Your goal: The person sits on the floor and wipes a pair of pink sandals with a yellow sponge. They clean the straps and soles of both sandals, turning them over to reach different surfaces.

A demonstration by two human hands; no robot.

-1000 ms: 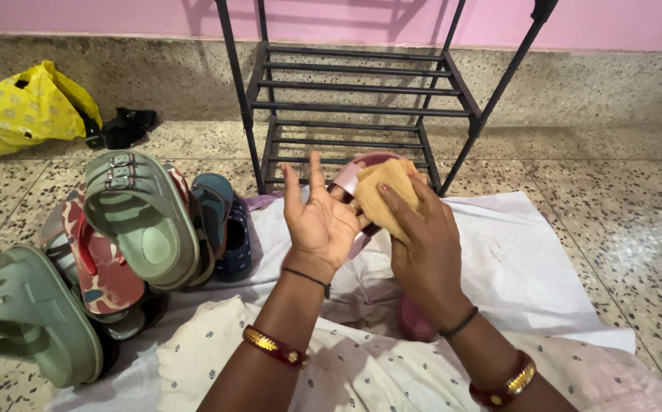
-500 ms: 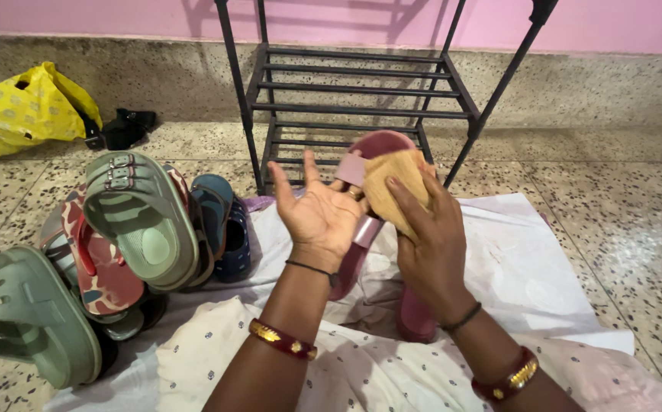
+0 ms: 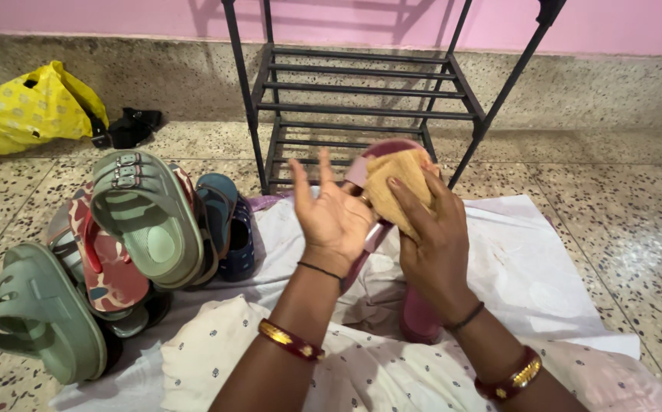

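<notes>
Head view: our left hand [image 3: 334,217] props the pink slipper [image 3: 367,172], fingers spread; right hand [image 3: 430,236] presses a tan cloth [image 3: 393,179] on it. Yellow bag [image 3: 25,111] sits far left by the wall.

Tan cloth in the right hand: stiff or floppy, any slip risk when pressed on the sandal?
The tan cloth is probably floppy: it drapes and folds over the pink sandal under the right hand. Its nubby weave likely grips rather than slides. It looks light, so the left hand, fingers spread, seems only to brace the sandal from behind.
</notes>
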